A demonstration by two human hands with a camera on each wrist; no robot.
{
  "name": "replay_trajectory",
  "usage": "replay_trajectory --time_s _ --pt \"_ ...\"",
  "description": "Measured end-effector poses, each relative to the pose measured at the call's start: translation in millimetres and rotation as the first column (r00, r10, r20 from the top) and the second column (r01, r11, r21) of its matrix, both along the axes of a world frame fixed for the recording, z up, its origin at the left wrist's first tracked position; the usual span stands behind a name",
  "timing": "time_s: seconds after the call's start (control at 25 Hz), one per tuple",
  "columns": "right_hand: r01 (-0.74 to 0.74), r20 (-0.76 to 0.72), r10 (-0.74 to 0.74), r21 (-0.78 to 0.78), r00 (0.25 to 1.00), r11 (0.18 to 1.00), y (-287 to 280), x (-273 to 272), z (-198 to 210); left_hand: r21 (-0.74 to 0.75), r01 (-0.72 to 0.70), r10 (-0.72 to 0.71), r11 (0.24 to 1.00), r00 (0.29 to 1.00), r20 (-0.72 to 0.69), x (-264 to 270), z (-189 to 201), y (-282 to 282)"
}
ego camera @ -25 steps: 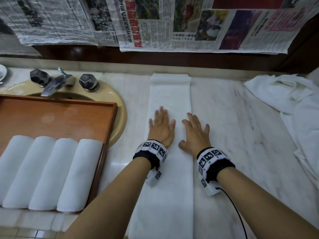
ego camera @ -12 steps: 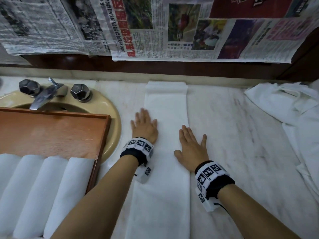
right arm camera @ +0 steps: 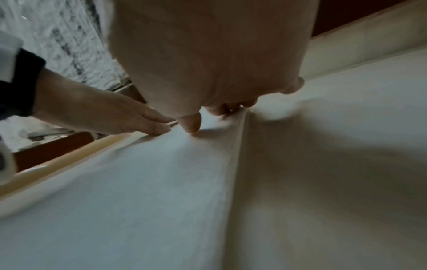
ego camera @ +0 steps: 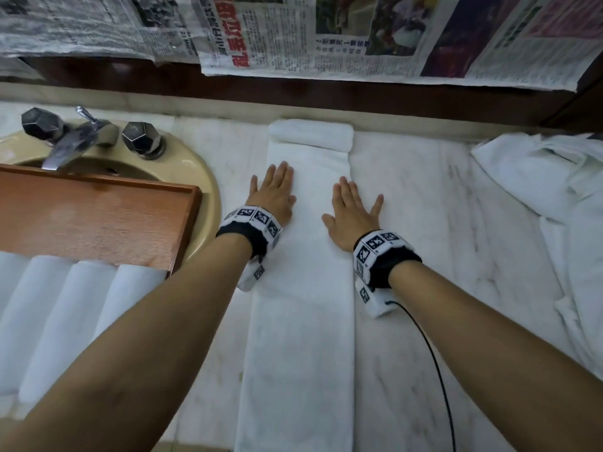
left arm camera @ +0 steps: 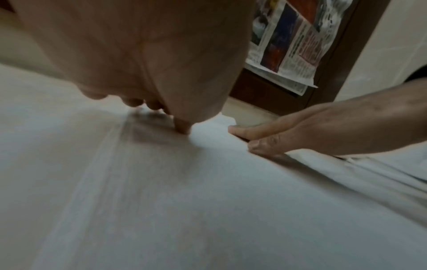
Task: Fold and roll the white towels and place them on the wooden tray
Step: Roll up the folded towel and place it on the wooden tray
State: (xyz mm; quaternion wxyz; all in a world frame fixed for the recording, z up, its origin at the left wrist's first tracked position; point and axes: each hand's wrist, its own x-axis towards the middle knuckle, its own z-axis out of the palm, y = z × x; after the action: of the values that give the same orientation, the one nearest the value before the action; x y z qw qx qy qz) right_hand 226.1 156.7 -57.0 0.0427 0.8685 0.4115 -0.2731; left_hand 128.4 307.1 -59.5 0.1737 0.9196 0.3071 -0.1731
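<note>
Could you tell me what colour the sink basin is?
The sink basin is beige-yellow, clearest in the head view.

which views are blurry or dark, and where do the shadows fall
Head view: dim but sharp, wide-angle bend in the newspaper edge. Left wrist view: soft, smeared towel, a dark shadow under the left hand. Right wrist view: streaked, with the right hand shadowing the counter.

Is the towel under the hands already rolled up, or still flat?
Mostly flat: the towel lies as a long folded strip on the counter, only its far end turned into a small roll.
</note>
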Motion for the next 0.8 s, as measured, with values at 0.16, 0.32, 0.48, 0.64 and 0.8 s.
replay_trajectory --time_s 0.16,0.32,0.48,0.64,0.8 --pt "-0.182 -0.048 0.185 0.058 0.982 0.982 -49.7 -49.2 -0.2 -0.017 0.149 -0.148 0.989 0.988 0.049 -39.1 9.3 -63.6" --pt "0.126 -0.044 -0.128 -0.035 0.991 0.991 -112.3 -70.7 -7.6 -0.084 -0.091 0.095 0.992 0.995 0.041 -130.5 -14.4 -94.7" --pt "-0.071 -0.04 0.074 0.064 0.996 0.995 -132.0 -134.5 -5.9 -0.105 0.047 -0.032 0.993 0.99 0.139 -151.9 -4.1 -127.6" --pt "0.122 -0.04 -0.121 0.024 0.992 0.992 -158.9 -158.3 -13.2 -0.074 0.033 -0.027 0.997 0.996 0.084 -190.9 -18.0 -144.3" --pt "0.033 -0.008 -0.033 0.06 0.999 0.998 -175.2 -184.3 -7.3 -0.058 0.023 -0.019 0.998 0.998 0.067 -216.2 -6.3 -153.7"
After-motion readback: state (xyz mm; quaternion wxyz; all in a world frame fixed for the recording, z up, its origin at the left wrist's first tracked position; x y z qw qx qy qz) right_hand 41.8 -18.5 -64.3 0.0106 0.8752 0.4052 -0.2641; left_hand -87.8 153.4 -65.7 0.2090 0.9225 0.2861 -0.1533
